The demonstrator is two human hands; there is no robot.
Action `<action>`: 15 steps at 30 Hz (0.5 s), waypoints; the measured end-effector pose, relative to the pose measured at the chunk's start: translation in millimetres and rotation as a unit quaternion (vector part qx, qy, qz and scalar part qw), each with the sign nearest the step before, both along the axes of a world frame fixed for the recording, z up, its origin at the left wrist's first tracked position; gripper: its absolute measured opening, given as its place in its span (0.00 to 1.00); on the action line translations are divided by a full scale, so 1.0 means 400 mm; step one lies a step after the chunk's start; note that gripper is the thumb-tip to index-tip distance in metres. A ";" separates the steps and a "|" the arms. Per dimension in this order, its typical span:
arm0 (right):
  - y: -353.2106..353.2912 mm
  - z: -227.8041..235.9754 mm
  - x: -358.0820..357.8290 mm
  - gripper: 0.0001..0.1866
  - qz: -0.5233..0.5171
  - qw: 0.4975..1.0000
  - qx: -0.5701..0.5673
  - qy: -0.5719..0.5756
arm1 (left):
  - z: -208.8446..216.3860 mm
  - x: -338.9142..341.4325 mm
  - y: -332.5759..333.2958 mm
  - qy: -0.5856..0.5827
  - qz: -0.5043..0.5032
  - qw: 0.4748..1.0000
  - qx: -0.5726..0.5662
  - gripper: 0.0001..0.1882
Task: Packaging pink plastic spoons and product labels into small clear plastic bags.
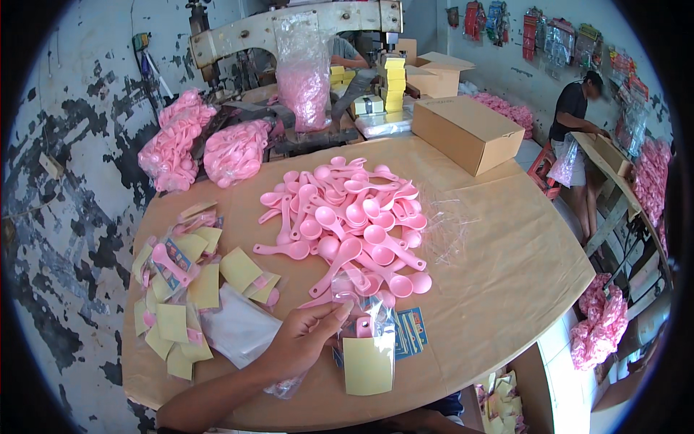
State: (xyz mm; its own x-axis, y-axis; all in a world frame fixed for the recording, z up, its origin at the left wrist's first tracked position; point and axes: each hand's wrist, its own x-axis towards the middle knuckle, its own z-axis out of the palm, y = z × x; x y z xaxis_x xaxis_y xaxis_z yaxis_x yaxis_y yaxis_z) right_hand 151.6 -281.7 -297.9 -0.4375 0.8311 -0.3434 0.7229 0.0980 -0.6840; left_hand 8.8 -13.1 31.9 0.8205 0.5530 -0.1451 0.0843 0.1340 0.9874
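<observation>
My left hand [303, 338] reaches in from the lower left, thumb and fingers pinched on the upper part of a clear plastic bag. Inside the bag show a yellow card [369, 367] and the holed end of a pink spoon handle [363, 325]. Beneath and right of the bag lie blue printed cards [410, 333]. Just beyond the hand spreads a heap of pink measuring spoons [354, 217]. A stack of clear empty bags [242, 329] lies beside my left wrist. My right hand is not in view.
Packed spoons with yellow cards [173, 322] pile up at the table's left. Pink-filled bags [237, 152], a closed carton [468, 130] and a press-like machine [289, 29] stand at the back. Loose clear strips [444, 224] lie right of the heap. A co-worker [575, 116] stands at another table.
</observation>
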 end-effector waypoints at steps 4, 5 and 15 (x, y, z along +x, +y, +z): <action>0.023 0.114 0.031 0.19 0.010 0.994 -0.031 0.105 | -0.002 -0.003 0.002 -0.007 -0.003 1.000 0.001 0.21; 0.044 0.169 0.031 0.19 0.031 0.988 -0.135 0.075 | -0.006 -0.002 0.004 -0.001 -0.011 1.000 0.009 0.21; 0.024 0.051 -0.020 0.20 0.019 0.998 -0.051 0.036 | -0.005 -0.001 0.006 -0.004 -0.020 1.000 0.014 0.21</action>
